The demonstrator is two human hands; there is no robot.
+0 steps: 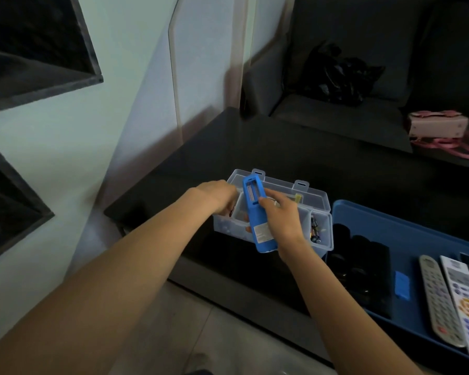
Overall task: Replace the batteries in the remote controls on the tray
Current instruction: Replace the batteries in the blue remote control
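Gripping a long blue plastic remote control (257,215), back up with battery bay uncovered, in the right hand (282,215) above a clear compartmented plastic box (320,201). Reaching into that box's left end with the left hand (217,196), fingers hidden, grip unclear. Beside it, a blue rectangular tray (406,239) bearing a small blue battery cover (402,284).

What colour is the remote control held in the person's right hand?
Blue. The remote control shows best in the head view, back side up, held by the right hand.
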